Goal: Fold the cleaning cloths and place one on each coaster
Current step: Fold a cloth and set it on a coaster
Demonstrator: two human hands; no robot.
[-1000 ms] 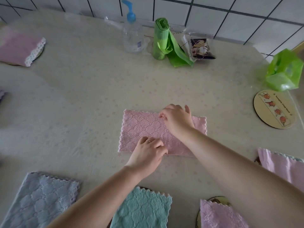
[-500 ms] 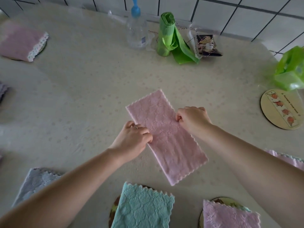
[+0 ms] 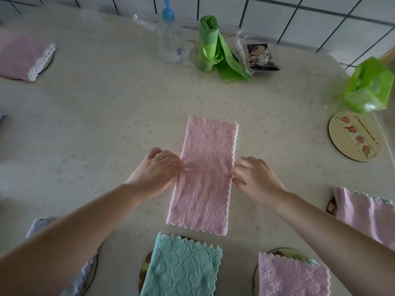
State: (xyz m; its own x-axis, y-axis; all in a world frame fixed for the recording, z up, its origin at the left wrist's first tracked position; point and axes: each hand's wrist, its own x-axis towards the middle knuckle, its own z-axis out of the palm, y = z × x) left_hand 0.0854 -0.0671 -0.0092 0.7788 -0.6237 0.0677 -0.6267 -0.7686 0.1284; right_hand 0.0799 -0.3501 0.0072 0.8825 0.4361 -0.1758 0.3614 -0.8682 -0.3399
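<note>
Your left hand (image 3: 157, 171) and right hand (image 3: 254, 178) pinch the long edges of the pink cloth (image 3: 205, 178) at its middle, the fingers closed on the fabric; it lies as a long strip in the centre of the worktop (image 3: 106, 116), seemingly folded once. By the look of it, it wants one more fold. At least five coasters carry folded cloths, among them the teal cloth (image 3: 181, 268), while the bare coaster (image 3: 354, 136) at your right waits for this one.

Pale speckled table (image 3: 102, 116) against a white tiled wall (image 3: 277, 16), soft daylight.
</note>
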